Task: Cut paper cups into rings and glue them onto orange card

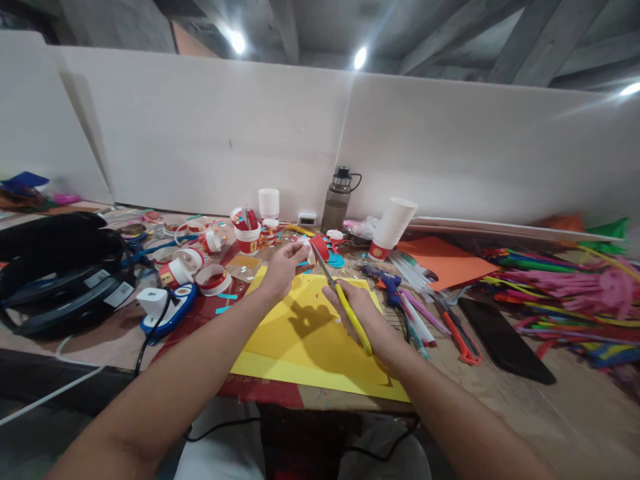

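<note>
At left sat a blue-and-white power strip [183, 310]. The left hand [284, 270] pinched a red-and-white paper cup piece [319, 248] between thumb and fingers, above yellow paper [277, 340]. Scissors [356, 321] had their blades at that piece, the right hand's [369, 312] fingers curled around the yellow handles. Rightward lay a blue glue gun [393, 287], then a dark smartphone [505, 339].
</note>
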